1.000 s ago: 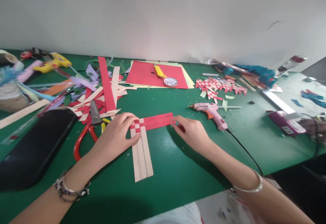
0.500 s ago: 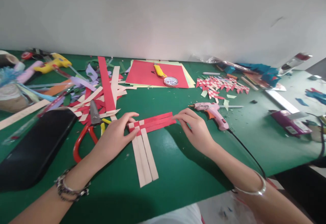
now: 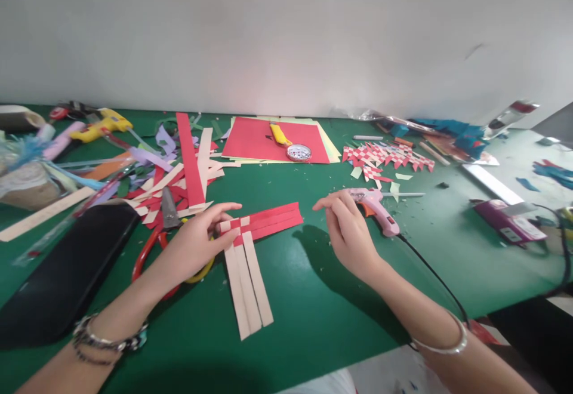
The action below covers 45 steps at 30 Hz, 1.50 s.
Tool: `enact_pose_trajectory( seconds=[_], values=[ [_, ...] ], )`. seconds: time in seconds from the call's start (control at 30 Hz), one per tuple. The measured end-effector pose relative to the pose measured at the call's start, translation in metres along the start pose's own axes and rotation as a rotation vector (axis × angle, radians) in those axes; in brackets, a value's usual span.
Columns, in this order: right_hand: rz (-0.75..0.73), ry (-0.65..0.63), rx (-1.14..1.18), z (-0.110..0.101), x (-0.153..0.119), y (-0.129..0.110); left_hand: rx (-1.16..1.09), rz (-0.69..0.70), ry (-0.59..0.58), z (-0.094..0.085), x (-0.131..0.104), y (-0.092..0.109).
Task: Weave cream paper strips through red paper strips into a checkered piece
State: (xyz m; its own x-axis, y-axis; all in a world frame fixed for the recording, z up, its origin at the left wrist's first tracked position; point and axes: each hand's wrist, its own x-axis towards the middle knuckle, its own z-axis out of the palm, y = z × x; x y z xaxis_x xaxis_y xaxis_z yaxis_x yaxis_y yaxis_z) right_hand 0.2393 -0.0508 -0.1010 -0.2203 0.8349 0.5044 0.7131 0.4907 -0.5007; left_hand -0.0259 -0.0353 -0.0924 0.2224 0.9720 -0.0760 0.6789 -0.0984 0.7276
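Observation:
A woven piece of red and cream paper strips (image 3: 236,225) lies on the green table. Its red strips (image 3: 277,218) point right, and its cream strips (image 3: 250,286) hang toward the front edge. At the checkered left corner, my left hand (image 3: 194,245) grips the piece with its thumb on top and the index finger stretched past the edge. My right hand (image 3: 349,227) hovers to the right of the red ends, apart from them, empty, fingers loosely bent and apart. Scissors (image 3: 169,209) with red and yellow handles lie partly hidden behind my left forearm.
A pink glue gun (image 3: 380,209) with a cord lies beyond my right hand. Red sheets (image 3: 246,137) carry a yellow cutter (image 3: 280,134) and a small round dish (image 3: 298,153). Paper scraps (image 3: 152,188), a black case (image 3: 76,268) and a yellow glue gun (image 3: 105,124) crowd the left.
My right hand has let go of the red strip ends and drawn away to the right. The red strips now lie closer together. My left hand keeps its hold.

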Motion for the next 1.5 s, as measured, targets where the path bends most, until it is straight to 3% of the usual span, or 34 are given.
enact_pose_trajectory(
  seconds=[0.23, 0.67, 0.87, 0.93, 1.03, 1.1, 1.17, 1.27, 1.37, 1.5],
  values=[
    [-0.012, 0.076, -0.016, 0.002, 0.000, -0.001, -0.119, -0.102, -0.013, -0.016, 0.004, 0.015],
    [-0.131, 0.176, -0.008, 0.001, -0.001, 0.000, 0.041, 0.013, 0.056, -0.050, 0.014, 0.061],
    [-0.194, 0.178, 0.004, -0.001, -0.001, 0.000, 0.116, -0.007, 0.149, -0.065, 0.019, 0.076],
    [-0.203, 0.193, 0.002, -0.001, 0.000, 0.000, 0.150, 0.044, 0.185, -0.069, 0.021, 0.078],
    [-0.220, 0.217, 0.003, 0.001, 0.000, 0.000, 0.217, 0.253, 0.302, -0.069, 0.025, 0.076],
    [-0.236, 0.221, -0.008, 0.002, -0.001, 0.000, 0.296, 0.441, 0.434, -0.063, 0.027, 0.068],
    [-0.262, 0.211, -0.034, 0.003, -0.001, -0.001, 0.330, 0.564, 0.455, -0.052, 0.026, 0.055],
    [-0.321, 0.273, -0.066, 0.000, 0.000, 0.001, 0.299, 0.608, 0.229, -0.027, 0.022, 0.027],
    [-0.324, 0.406, -0.079, -0.006, 0.003, 0.008, 0.236, 0.503, 0.038, -0.005, 0.018, -0.003],
    [-0.231, 0.415, -0.043, -0.011, 0.007, 0.019, 0.253, 0.535, -0.152, 0.005, 0.019, -0.024]
  ],
)
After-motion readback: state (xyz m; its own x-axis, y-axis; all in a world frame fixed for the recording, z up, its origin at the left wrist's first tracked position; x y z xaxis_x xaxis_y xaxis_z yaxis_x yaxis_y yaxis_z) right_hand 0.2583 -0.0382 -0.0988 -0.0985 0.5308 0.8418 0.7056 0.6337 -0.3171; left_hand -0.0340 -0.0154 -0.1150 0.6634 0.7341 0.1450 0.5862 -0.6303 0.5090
